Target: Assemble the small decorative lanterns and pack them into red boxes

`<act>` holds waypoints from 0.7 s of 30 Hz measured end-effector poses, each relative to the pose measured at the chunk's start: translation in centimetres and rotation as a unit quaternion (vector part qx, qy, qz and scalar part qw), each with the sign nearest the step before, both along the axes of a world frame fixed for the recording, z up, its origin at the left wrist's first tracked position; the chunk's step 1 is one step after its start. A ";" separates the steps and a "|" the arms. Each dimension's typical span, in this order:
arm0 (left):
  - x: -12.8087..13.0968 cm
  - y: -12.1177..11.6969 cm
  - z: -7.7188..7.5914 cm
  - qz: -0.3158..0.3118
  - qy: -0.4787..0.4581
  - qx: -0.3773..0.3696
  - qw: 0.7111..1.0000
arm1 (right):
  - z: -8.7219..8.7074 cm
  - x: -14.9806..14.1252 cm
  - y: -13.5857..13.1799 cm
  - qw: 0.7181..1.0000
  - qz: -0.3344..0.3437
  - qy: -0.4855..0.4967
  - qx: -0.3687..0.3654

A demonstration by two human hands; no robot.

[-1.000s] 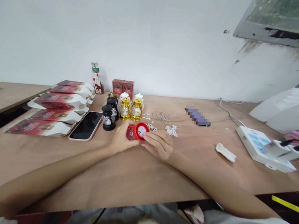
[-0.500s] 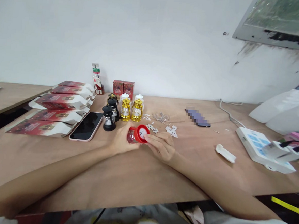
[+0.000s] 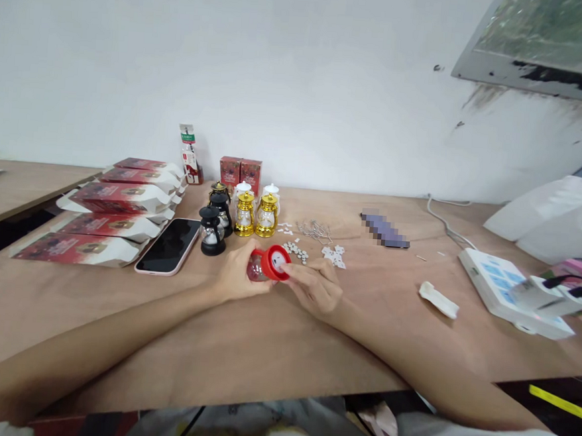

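Observation:
My left hand (image 3: pixel 237 275) is wrapped round a small red lantern (image 3: pixel 269 263) lying on its side just above the wooden table (image 3: pixel 273 336), its round base facing me. My right hand (image 3: pixel 316 286) pinches at that red base with fingertips on its white centre. Behind the hands stand two black lanterns (image 3: pixel 212 229) and two gold lanterns (image 3: pixel 256 214), with white ones partly hidden behind them. Small white parts (image 3: pixel 333 254) and a heap of thin metal pins (image 3: pixel 314 230) lie scattered just beyond my right hand.
A phone (image 3: pixel 168 245) lies face up at the left beside several flat red-and-white cartons (image 3: pixel 116 219). Two red boxes (image 3: pixel 240 170) and a tube (image 3: pixel 188 152) stand against the wall. A white power strip (image 3: pixel 509 293) with plugs, a white scrap (image 3: pixel 437 299) and white bags (image 3: pixel 560 217) sit right.
Both hands with the red lantern have shifted very slightly; the right fingers have worked a little round the base. Everything else on the table is as before.

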State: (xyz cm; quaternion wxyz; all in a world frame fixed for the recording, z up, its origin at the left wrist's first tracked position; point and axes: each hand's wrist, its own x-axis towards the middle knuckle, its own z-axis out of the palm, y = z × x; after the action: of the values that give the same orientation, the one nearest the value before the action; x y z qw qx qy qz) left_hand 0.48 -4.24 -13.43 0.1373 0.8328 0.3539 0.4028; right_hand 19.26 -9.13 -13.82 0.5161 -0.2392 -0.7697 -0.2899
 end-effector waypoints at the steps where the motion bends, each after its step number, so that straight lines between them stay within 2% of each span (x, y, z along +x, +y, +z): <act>1: 0.0 0.0 0.0 0.006 0.005 0.003 1.000 | 0.0 0.0 -0.1 1.000 0.004 -0.001 -0.015; 10: 0.0 -0.2 0.0 0.028 0.066 0.023 0.997 | -0.5 0.1 0.6 0.998 0.028 -0.012 -0.056; 14: 0.2 -0.4 0.1 0.042 0.103 0.013 0.994 | -0.4 0.1 0.6 0.993 0.043 0.009 -0.109; 18: 0.2 -0.4 0.1 0.046 0.064 -0.015 0.997 | -0.3 0.4 0.7 0.986 0.048 0.040 -0.156; 21: 0.2 -0.3 0.0 0.018 0.022 -0.038 0.999 | -0.2 1.0 1.3 0.977 0.067 0.059 -0.192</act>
State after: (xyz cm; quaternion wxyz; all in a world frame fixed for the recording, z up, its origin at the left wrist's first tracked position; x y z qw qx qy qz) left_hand 0.67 -4.55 -13.46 0.1542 0.8288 0.3872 0.3733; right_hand 20.21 -7.79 -14.07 0.5235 -0.2980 -0.7935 -0.0866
